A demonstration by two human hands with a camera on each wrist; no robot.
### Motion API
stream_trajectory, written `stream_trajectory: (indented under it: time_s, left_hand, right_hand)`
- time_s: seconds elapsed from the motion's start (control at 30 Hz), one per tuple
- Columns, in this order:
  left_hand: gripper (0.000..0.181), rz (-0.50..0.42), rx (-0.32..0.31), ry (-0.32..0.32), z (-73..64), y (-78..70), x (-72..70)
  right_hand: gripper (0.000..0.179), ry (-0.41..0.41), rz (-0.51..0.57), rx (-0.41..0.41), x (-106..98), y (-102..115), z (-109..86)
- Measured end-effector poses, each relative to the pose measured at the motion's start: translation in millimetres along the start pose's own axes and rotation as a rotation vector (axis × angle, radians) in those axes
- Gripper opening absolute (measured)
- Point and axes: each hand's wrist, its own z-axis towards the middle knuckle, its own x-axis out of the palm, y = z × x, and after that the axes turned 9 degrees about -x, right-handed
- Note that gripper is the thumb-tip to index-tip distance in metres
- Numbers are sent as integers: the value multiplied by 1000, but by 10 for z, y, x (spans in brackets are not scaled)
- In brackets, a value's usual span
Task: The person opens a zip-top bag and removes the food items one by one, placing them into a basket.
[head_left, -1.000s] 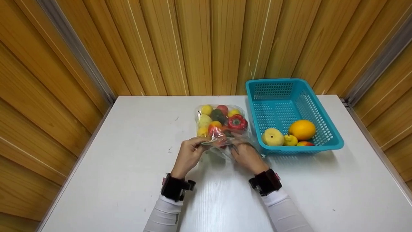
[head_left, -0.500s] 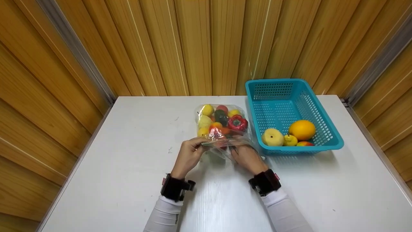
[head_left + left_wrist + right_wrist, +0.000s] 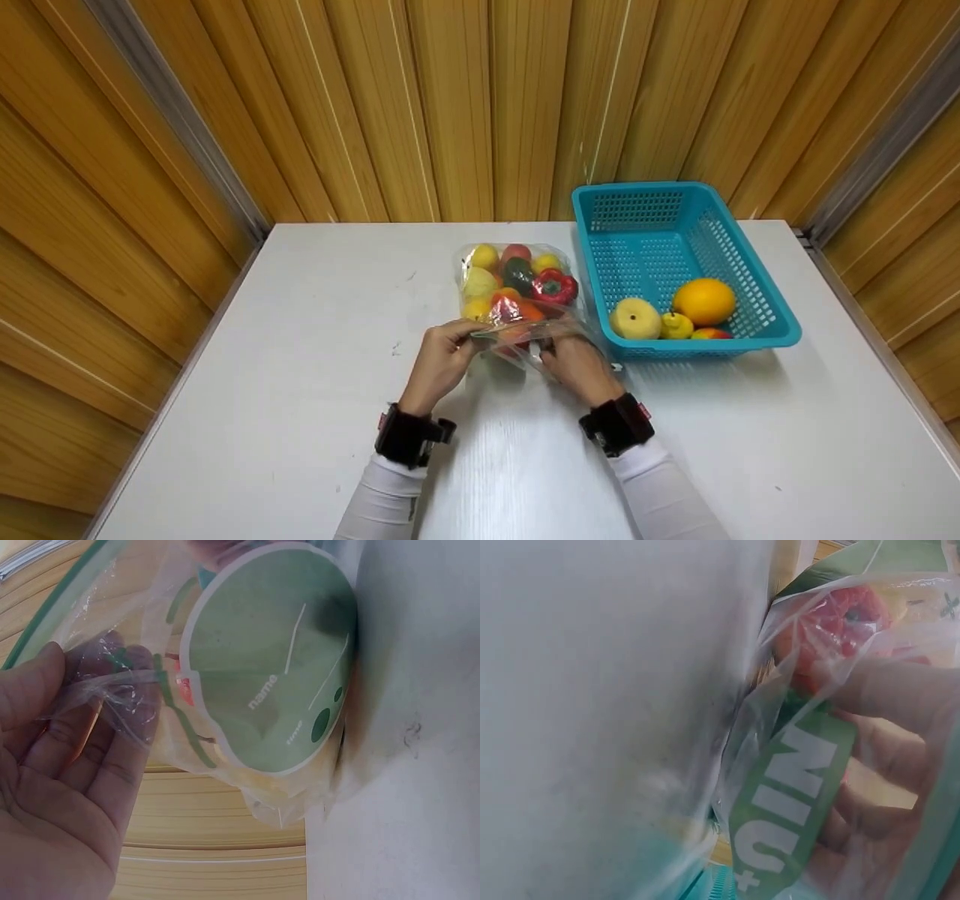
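A clear zip-top plastic bag lies on the table, filled with several fruits and vegetables. Among them a red bell pepper, a dark green avocado-like fruit and an orange-red fruit show through the plastic. My left hand pinches the bag's near edge between thumb and fingers; the left wrist view has its green zip strip and green printed label. My right hand reaches inside the bag's mouth. Its fingers are loosely extended, and one touches a red round fruit.
Just right of the bag stands a teal perforated basket. It holds an orange-yellow fruit, a pale round fruit, a small yellow pear-shaped fruit and a partly hidden red-yellow fruit. Wood-patterned panels surround the white table.
Inside the bag, the orange-red fruit has shifted toward the near side and right, and the dark green fruit slightly right. My left hand stays put; my right hand has barely moved.
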Motion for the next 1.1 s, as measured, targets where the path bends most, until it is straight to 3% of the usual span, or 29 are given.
stream_trajectory:
  time_s: [0.1, 0.2, 0.43, 0.63, 0.73, 0.97, 1.1]
  left_hand:
    - [23, -14, -4, 5, -2, 3, 1]
    - [22, -12, 3, 5, -1, 6, 1]
    - [19, -18, 6, 22, -5, -3, -4]
    - [14, -27, 13, 18, 1, 2, -7]
    - [14, -21, 14, 4, 4, -3, -12]
    - [12, -7, 22, -18, 0, 1, -21]
    - [11, -13, 31, -20, 3, 11, -24]
  right_hand:
    - [56, 19, -6, 32, -13, -2, -4]
    - [60, 11, -21, 31, -12, -14, -5]
    - [40, -16, -51, 48, -4, -14, -10]
    - [22, 61, -66, 93, -95, 53, -2]
    - [20, 76, -85, 59, -175, 120, -16]
    - [28, 1, -85, -108, -350, 283, -73]
    - [26, -12, -63, -126, -472, 376, -125]
